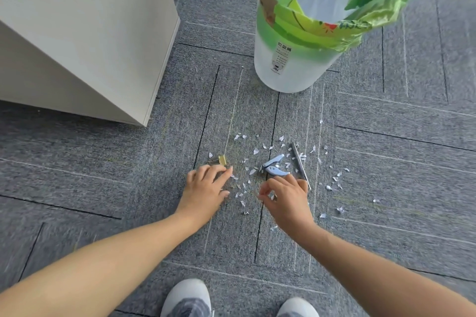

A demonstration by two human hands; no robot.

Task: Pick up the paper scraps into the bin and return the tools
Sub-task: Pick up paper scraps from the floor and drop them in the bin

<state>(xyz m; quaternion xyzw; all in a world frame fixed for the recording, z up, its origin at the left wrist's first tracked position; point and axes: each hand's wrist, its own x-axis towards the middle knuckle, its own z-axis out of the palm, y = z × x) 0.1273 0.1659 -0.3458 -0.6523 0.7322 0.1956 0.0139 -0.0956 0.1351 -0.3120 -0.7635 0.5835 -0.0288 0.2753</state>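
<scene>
Head view, looking down at grey carpet tiles (pixel 386 149). The left hand (pixel 206 188) is resting palm down, its fingers straight and slightly spread, fingertips touching the carpet just near of a gold binder clip (pixel 222 160). The right hand (pixel 287 197) is hovering to its right with fingers curled and thumb and forefinger drawn close over a small white fragment; whether they are actually gripping it cannot be told. Paper scraps (pixel 256 151) are lying scattered between and beyond both hands, thinning out to the right. A small blue-handled plier-type tool (pixel 273 161) is lying just beyond the right hand, handles splayed, and a slim metal rod-like tool (pixel 300 162) is lying just to its right. The translucent white bin (pixel 283 72), lined with a green bag (pixel 309 31), is standing farther away, right of a beige cabinet (pixel 90 20). Two light shoes (pixel 188 298) are showing at the near edge.
</scene>
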